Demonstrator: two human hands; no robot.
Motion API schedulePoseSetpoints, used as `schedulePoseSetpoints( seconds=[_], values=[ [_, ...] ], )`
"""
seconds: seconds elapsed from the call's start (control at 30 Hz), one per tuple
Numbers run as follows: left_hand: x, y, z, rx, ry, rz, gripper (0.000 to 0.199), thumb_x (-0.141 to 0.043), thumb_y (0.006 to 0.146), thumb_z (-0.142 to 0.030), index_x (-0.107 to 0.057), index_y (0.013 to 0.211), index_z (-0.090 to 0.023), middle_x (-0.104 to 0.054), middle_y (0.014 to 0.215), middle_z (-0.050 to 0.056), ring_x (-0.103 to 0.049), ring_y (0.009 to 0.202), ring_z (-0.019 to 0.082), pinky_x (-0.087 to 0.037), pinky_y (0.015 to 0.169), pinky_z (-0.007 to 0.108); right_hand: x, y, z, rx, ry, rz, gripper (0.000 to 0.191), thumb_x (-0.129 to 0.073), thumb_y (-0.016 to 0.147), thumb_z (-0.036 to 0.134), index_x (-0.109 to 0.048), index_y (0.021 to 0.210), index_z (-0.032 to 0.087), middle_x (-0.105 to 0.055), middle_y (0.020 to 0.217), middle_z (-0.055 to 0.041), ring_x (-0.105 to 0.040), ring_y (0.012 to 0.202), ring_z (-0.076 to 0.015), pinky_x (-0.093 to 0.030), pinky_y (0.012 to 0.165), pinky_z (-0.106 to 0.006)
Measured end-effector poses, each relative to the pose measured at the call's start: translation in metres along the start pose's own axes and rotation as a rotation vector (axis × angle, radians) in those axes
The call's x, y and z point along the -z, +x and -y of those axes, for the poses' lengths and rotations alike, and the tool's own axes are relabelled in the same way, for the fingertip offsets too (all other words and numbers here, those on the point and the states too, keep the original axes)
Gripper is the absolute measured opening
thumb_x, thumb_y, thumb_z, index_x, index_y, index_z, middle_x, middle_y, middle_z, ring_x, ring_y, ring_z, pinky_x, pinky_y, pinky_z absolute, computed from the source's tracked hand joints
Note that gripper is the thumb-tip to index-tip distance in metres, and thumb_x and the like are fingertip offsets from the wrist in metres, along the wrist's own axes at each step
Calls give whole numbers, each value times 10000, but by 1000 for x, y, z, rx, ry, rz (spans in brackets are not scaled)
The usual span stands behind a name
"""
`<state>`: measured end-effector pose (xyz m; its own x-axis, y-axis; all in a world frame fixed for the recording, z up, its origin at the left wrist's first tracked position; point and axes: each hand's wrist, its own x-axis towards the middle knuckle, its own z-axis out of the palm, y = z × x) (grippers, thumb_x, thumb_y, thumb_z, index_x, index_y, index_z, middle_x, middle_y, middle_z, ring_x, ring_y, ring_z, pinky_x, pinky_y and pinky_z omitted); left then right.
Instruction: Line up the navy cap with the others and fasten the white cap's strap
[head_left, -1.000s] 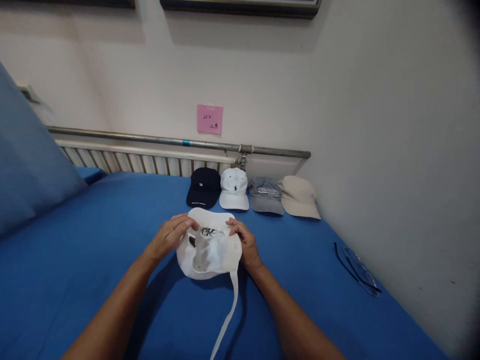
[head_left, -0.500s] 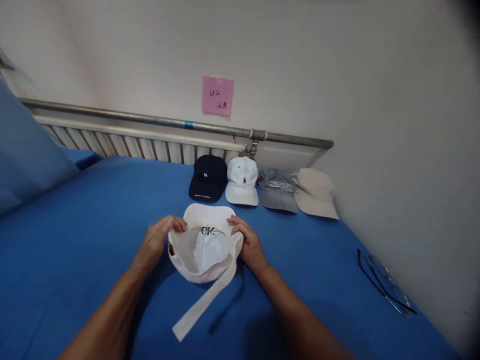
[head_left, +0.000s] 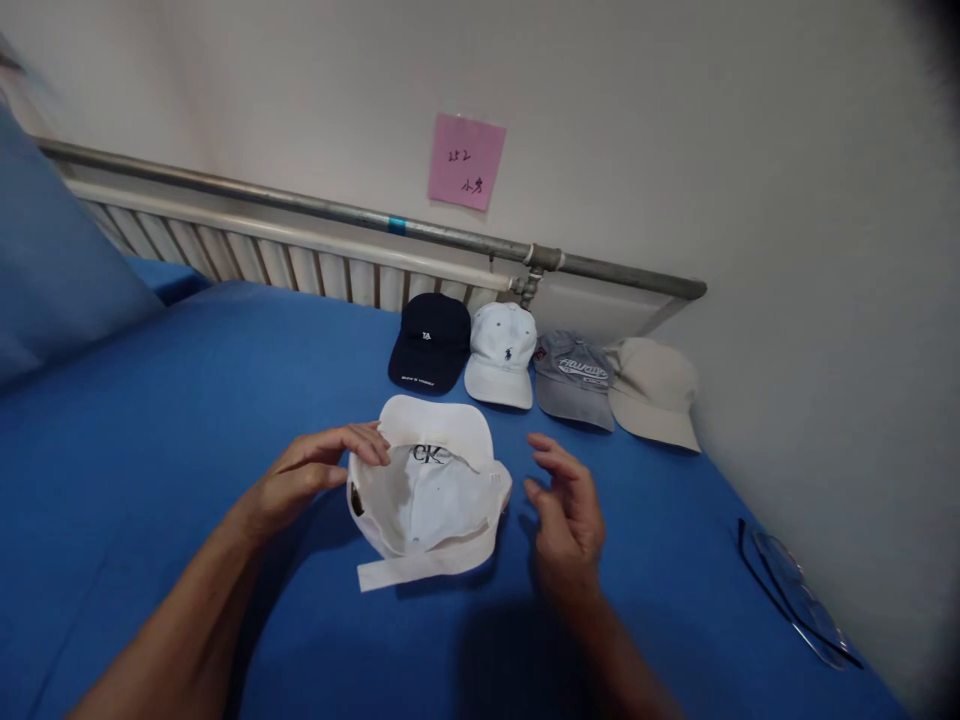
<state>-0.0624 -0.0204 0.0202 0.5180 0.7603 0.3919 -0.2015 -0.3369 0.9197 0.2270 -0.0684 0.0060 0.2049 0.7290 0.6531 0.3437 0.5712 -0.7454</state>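
Note:
A white baseball cap [head_left: 442, 500] with black "CK" letters is in front of me, its inside facing me and its brim pointing away. Its loose back strap [head_left: 390, 573] sticks out to the left along the near side. My left hand [head_left: 311, 475] holds the cap's left edge, fingers over the rim where the brim begins and thumb low on the outer side. To the right of the cap, my right hand [head_left: 568, 515] is apart from it, with nothing in it and its fingers and thumb spread.
Behind, along the wall, are a black cap [head_left: 429, 345], a pale cap [head_left: 500, 350], a grey cap [head_left: 574, 385] and a beige cap [head_left: 654, 390]. Glasses [head_left: 799, 600] lie at the right edge of the blue sheet [head_left: 315, 640]. A pipe [head_left: 292, 205] and radiator run behind.
My right hand has let go of the cap and moved right, opening. The strap has swung from hanging toward me to lying leftward across the cap's near side. My left hand stays on the cap.

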Motion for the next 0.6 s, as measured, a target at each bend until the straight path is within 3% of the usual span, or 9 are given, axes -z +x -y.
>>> schedulePoseSetpoints(
  seconds=[0.07,0.17,0.23,0.27,0.33,0.4,0.5,0.6],
  values=[
    [0,-1,-2,14,22,9,205,-587,783,-210,-705,950,-200,-674,997,72,-546,1087,268,-208,1129,460,4,0,23,103,-6,47,312,-475,856,85,-565,1105,251,-604,1221,-75,-521,1225,-238,-394,1035,-503],
    [-3,-1,-4,50,64,-15,127,-627,773,-205,-704,873,-205,-669,918,43,-576,1013,237,-195,1135,455,5,-1,59,364,-105,255,318,-490,838,92,-555,1126,209,-604,1192,-90,-533,1198,-259,-387,1021,-503],
    [-5,-3,-5,88,81,-38,81,-657,761,-233,-699,822,-200,-667,869,27,-592,968,220,-194,1132,444,1,-5,77,528,-207,364,261,-546,808,105,-577,1054,187,-633,1133,-85,-568,1141,-250,-385,998,-465],
    [-7,-3,-5,122,87,-56,78,-674,751,-249,-694,804,-195,-670,865,27,-590,981,222,-217,1116,434,-3,-8,82,575,-268,360,236,-565,799,91,-594,1013,188,-651,1099,-74,-575,1127,-241,-368,1000,-452],
    [-10,-5,-6,211,79,-103,116,-700,729,-283,-673,780,-182,-673,874,39,-581,987,228,-334,1016,397,-12,-14,86,591,-333,337,200,-595,805,108,-614,981,200,-676,1062,-57,-594,1094,-227,-347,1002,-445],
    [-13,-7,-7,300,54,-132,171,-713,714,-314,-645,764,-165,-656,831,42,-579,872,203,-421,807,319,-21,-19,81,558,-366,316,173,-628,814,154,-627,978,207,-691,1044,-53,-622,1036,-220,-326,1002,-456],
    [-18,-6,-8,366,21,-130,219,-713,691,-330,-602,724,-145,-575,678,5,-488,632,125,-355,588,242,-29,-20,68,520,-392,312,148,-654,823,183,-636,967,213,-705,926,-27,-655,850,-180,-301,982,-457],
    [-22,-4,-12,393,20,-109,210,-707,672,-306,-575,679,-144,-519,614,-19,-437,578,101,-320,548,226,-28,-18,58,504,-397,418,163,-637,827,161,-618,980,214,-693,793,2,-626,706,-153,-321,928,-433]
  ],
)
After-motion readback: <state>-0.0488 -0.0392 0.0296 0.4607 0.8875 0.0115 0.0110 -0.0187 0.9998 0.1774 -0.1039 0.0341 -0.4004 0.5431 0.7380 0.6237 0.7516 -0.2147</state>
